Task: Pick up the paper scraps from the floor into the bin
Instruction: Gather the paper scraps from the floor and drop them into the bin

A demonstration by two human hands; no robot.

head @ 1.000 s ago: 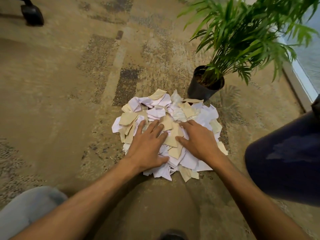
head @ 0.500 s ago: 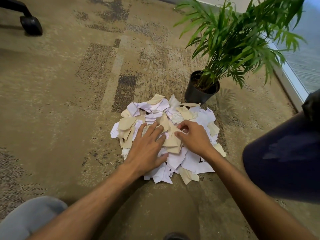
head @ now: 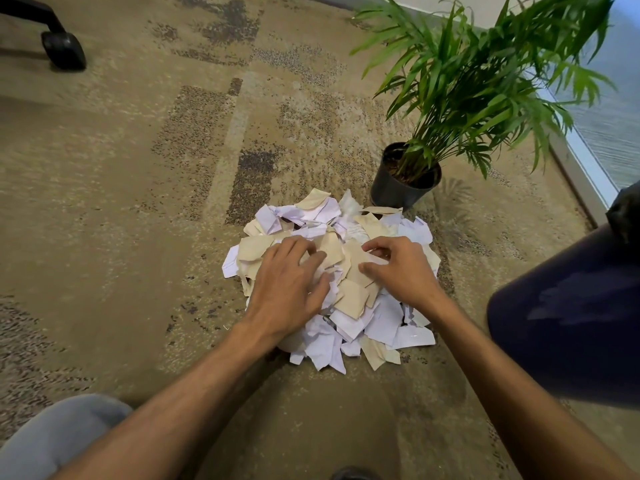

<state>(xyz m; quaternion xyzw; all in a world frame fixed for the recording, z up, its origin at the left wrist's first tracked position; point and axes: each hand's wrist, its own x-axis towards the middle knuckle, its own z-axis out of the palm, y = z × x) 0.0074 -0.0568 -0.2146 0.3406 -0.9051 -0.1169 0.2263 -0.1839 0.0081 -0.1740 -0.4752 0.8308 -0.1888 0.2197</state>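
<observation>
Over on the far left a chair caster (head: pixel 64 50) sits on the patterned carpet (head: pixel 104 202). Then the left hand (head: pixel 289 289) presses down on the paper scraps (head: pixel 349 317), fingers bent into the heap. Beside it, the right hand (head: pixel 398 268) claws at the pieces, fingers curled. Just behind stands a potted plant (head: pixel 403 185).

**One head cam, pointed down at the floor**

Only a single wide-angle view is given, worn on the head, aimed forward and down. The carpet (head: pixel 104 202) is seen from close above, forearms reaching in from the bottom edge.
</observation>
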